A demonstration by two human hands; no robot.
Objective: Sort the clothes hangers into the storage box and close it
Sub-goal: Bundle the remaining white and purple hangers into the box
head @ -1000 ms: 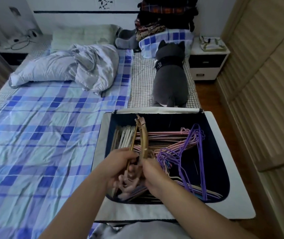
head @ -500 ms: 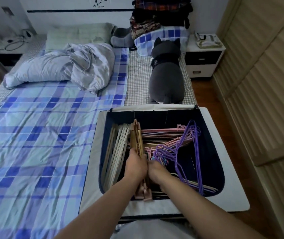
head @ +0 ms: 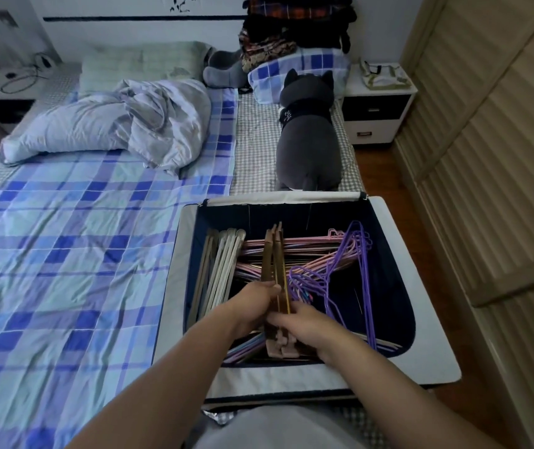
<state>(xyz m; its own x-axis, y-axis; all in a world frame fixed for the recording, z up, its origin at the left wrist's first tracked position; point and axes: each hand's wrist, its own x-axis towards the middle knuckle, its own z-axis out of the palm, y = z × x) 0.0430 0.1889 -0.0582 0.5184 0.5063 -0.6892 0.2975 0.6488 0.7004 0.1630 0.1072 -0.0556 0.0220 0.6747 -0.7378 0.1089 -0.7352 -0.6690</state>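
A dark blue fabric storage box (head: 398,254) with a pale rim stands open on the bed's near right corner. Inside it, white hangers (head: 223,264) stand along the left wall, and pink hangers (head: 291,247) and purple wire hangers (head: 353,270) lie across the middle and right. A bundle of brown wooden hangers (head: 273,257) stands on edge in the box's middle. My left hand (head: 252,303) grips that bundle from the left, and my right hand (head: 304,328) holds it from the right near its lower end.
The bed carries a blue plaid sheet (head: 64,254), a crumpled grey quilt (head: 113,121) and a grey plush toy (head: 307,134) just behind the box. A white nightstand (head: 376,108) and wooden wardrobe doors (head: 486,157) line the right side.
The brown hanger bundle has gone from raised above the box rim down into the box, and it now stands straighter. Both hands followed it downward and keep hold.
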